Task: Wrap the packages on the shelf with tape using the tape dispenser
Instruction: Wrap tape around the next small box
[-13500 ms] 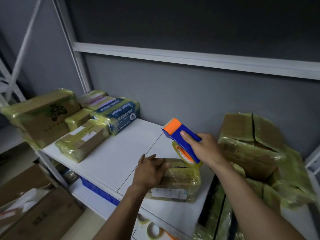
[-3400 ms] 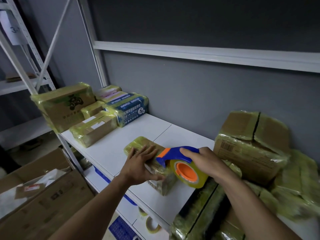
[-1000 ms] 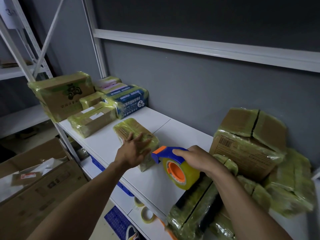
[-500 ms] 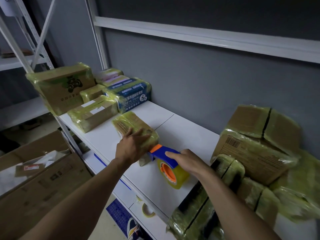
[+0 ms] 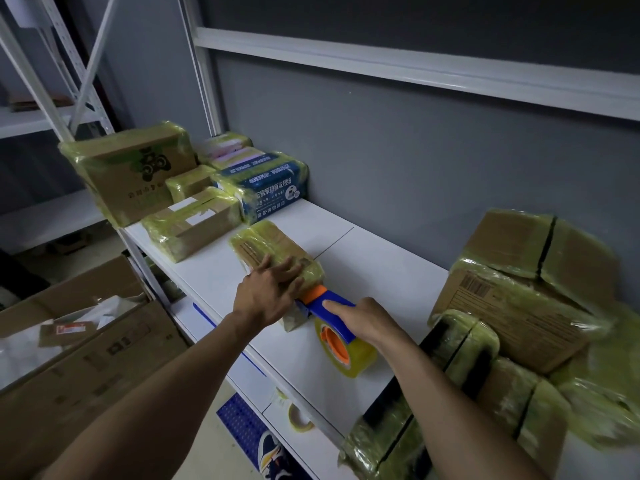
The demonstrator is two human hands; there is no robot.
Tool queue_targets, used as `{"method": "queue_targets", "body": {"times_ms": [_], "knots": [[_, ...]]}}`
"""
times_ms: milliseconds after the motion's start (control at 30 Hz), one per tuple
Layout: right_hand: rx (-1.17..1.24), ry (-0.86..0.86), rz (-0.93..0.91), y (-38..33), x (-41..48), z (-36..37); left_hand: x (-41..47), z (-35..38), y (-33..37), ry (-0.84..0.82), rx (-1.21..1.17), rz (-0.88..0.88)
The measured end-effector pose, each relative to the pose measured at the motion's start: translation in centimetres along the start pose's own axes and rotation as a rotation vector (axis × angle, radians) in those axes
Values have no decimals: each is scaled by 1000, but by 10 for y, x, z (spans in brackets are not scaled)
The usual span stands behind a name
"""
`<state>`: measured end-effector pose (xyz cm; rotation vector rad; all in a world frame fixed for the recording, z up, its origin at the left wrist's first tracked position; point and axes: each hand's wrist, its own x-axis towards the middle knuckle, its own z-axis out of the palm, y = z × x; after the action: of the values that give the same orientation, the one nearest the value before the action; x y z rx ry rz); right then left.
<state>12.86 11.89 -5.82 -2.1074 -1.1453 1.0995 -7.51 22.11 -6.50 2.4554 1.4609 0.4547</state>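
Package (image 5: 266, 245), centre of frame on the white shelf (image 5: 374, 271), long axis running toward upper left. Left hand (image 5: 266, 296) presses its near end with fingers (image 5: 289, 268) spread flat; right hand (image 5: 363, 320) grips the tape dispenser (image 5: 332, 303), whose orange tip meets that same end from lower right.

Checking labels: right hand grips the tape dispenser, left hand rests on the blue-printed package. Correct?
No. Head view: the left hand rests on the small brown tape-wrapped package mid-shelf. The right hand does grip the tape dispenser.
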Motion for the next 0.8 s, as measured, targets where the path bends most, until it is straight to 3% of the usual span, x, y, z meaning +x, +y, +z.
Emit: {"method": "queue_targets", "body": {"times_ms": [367, 533, 800], "knots": [[-369, 215, -40, -5, -1, 10, 2, 2, 2, 30, -32, -7], [-149, 86, 11, -4, 3, 5, -2, 6, 4, 50, -144, -57], [-116, 56, 9, -15, 9, -3, -4, 3, 11, 44, -228, -93]]}}
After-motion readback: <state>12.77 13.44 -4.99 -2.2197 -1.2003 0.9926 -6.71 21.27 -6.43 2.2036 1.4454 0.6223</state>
